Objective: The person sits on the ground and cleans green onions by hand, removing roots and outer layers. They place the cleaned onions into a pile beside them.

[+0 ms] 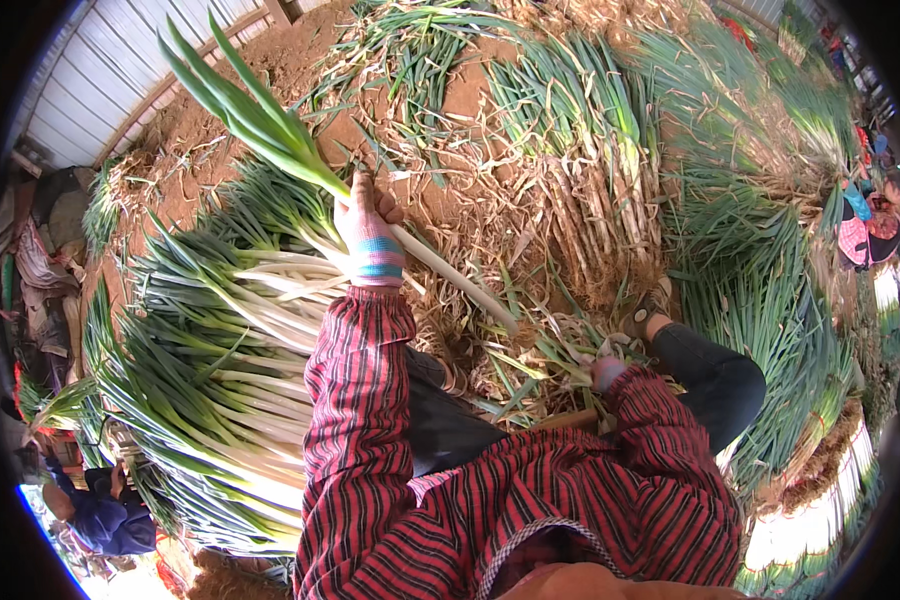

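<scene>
My left hand (369, 229), in a partly fingerless glove with a striped cuff, grips one long green onion (457, 277) around its upper shaft. The green leaves point up and left, and the white shaft slants down to the right, its end looking trimmed. Under and beside that forearm lies a broad pile of clean green onions (247, 405), white ends towards me. Low by my right knee, my right hand (609, 367) is among loose peeled leaves (529, 367). Its fingers are small and partly hidden, so whether it holds any is unclear.
Unpeeled green onions with roots (592, 202) lie ahead on the earth floor (457, 97). More bundles (765, 322) line the right side. Dry husks (487, 202) litter the ground. A corrugated metal wall (127, 75) rises at upper left. Other people (109, 517) sit at lower left and far right.
</scene>
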Available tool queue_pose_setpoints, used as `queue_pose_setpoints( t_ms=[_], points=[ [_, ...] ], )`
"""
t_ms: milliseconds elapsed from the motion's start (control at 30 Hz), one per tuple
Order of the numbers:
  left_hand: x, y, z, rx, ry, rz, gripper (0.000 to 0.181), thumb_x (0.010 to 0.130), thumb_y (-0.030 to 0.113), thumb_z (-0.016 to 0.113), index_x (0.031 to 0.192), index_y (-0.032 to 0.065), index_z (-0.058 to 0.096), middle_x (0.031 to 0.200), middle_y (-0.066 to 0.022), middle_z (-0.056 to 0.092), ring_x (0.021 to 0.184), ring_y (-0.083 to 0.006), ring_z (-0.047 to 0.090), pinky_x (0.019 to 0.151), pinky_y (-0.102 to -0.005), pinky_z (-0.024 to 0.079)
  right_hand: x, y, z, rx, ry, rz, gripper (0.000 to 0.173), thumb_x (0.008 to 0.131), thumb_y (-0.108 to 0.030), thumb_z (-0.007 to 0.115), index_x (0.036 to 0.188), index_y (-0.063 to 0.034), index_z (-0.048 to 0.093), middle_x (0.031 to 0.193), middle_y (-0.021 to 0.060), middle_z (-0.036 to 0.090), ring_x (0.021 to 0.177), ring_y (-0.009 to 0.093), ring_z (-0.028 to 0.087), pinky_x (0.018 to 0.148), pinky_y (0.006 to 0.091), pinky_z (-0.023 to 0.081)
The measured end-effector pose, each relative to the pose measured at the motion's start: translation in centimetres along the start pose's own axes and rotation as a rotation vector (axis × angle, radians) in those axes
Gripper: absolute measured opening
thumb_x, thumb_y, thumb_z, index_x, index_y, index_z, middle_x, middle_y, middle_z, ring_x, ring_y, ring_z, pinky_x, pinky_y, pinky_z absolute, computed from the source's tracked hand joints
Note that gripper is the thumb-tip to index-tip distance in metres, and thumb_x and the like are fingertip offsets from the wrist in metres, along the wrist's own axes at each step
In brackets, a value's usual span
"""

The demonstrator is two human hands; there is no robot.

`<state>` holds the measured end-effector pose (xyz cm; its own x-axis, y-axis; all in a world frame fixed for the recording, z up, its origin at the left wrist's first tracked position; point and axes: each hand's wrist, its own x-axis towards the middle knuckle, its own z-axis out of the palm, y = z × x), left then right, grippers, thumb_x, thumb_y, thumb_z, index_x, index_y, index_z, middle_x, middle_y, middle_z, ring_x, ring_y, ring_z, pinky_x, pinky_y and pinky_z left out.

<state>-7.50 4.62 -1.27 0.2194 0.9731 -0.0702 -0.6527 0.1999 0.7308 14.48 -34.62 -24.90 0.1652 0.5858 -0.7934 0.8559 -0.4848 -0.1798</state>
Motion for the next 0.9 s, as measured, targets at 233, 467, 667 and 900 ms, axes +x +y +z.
queue_pose_setpoints(
  t_ms=[233,467,667,900],
  points=[
    [0.4,-0.1,-2.0,0.020,0.111,0.065,0.015,0.094,0.022,0.059,0.087,0.0112,0.051,0.065,0.0034,0.045,0.048,-0.0080,0.034,0.043,-0.0257,0.033,-3.3,-9.7,-8.8,0.737,0.621,-0.424,0.047,0.078,-0.040,0.070,0.111,-0.0063,0.066,0.101,0.0156,0.067,0.093,0.026,0.065,0.084,0.0371,0.049],
    [-1.3,-2.7,-0.2,0.020,0.068,0.154,0.007,0.098,0.016,0.050,0.098,0.0121,0.045,0.070,-0.0004,0.045,0.049,-0.0097,0.043,0.041,-0.0247,0.038,-1.9,-16.9,-8.4,0.988,0.374,-0.426,0.026,0.084,-0.024,0.067,0.100,-0.0030,0.063,0.078,0.0102,0.066,0.074,0.020,0.064,0.067,0.0334,0.049],
    [1.1,0.7,-1.2,0.169,0.271,0.358,0.007,0.098,0.015,0.048,0.096,0.0109,0.043,0.066,0.0007,0.043,0.045,-0.0084,0.040,0.037,-0.0245,0.035,1.8,-12.3,-1.4,0.755,0.369,-0.325,0.025,0.088,-0.024,0.062,0.100,-0.0027,0.065,0.085,0.0162,0.066,0.077,0.029,0.063,0.070,0.0382,0.048],
    [11.7,8.4,-9.0,0.680,0.556,0.353,0.028,0.089,0.020,0.062,0.106,0.0054,0.045,0.082,-0.0113,0.058,0.072,-0.0206,0.057,0.067,-0.0353,0.049,4.9,-2.6,5.4,0.749,0.430,-0.014,0.031,0.081,-0.031,0.062,0.093,-0.0029,0.068,0.075,0.0155,0.061,0.069,0.033,0.058,0.067,0.0435,0.046]
  ],
)
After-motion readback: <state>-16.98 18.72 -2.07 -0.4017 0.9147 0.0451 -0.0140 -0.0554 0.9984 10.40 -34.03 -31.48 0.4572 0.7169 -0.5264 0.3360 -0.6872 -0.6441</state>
